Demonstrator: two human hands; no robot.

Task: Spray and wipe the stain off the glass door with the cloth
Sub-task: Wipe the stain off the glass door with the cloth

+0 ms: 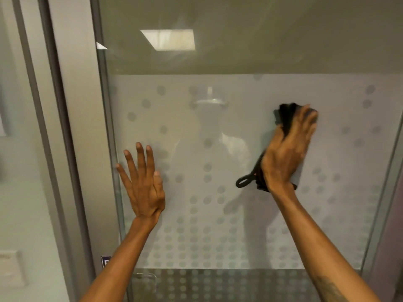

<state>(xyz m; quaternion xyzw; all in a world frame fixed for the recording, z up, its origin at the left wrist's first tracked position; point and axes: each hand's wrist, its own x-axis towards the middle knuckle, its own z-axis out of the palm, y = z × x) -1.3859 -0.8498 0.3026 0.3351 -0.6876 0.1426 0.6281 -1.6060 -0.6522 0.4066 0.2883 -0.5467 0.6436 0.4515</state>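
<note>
Keep your right hand (287, 149) pressing the dark cloth (285, 118) flat on the frosted part of the glass door (239, 127), fingers spread over it, and wipe with even overlapping strokes while your open, empty left hand (141, 182) steadies the pane

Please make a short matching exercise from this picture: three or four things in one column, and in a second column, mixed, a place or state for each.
Things:
1. left hand
2. right hand
3. cloth
4. ceiling light

States:
A. black, bunched up against the glass door
B. bright rectangle seen in the upper glass
C. empty, fingers spread
D. pressing something on the frosted part

Pairs: 1-C, 2-D, 3-A, 4-B
</note>
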